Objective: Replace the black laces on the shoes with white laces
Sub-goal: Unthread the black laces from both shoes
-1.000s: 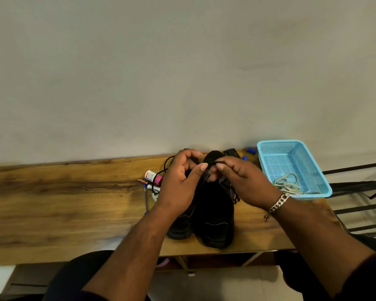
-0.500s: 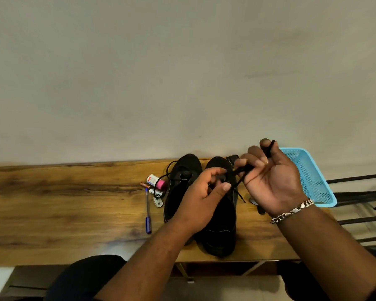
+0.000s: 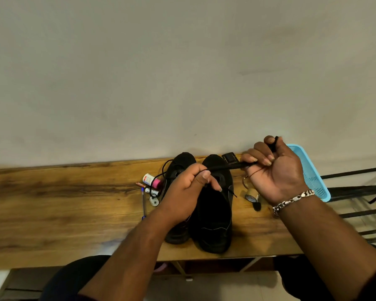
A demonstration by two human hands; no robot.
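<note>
Two black shoes stand side by side on the wooden table [image 3: 52, 205], toes toward me: the left shoe [image 3: 178, 164] and the right shoe [image 3: 213, 218]. A black lace [image 3: 228, 166] runs taut from above the right shoe's opening to the right. My left hand [image 3: 187, 192] pinches the lace over the shoes. My right hand [image 3: 274, 170] grips the lace's other part, raised beside the blue basket [image 3: 313, 177], with the lace end poking out above my fist. Another black lace [image 3: 161, 177] loops loose off the left shoe. The white laces are hidden.
Left of the shoes lie a small white and pink bottle [image 3: 151, 180], a blue pen [image 3: 143, 203] and small items. A round tape roll [image 3: 251, 195] and a dark bit sit right of the shoes. Black metal bars [image 3: 356, 190] stand at the right.
My right hand has pulled the black lace out to the right and upward, away from the shoe. My left hand has shifted right over the shoes. The basket's inside is now covered.
</note>
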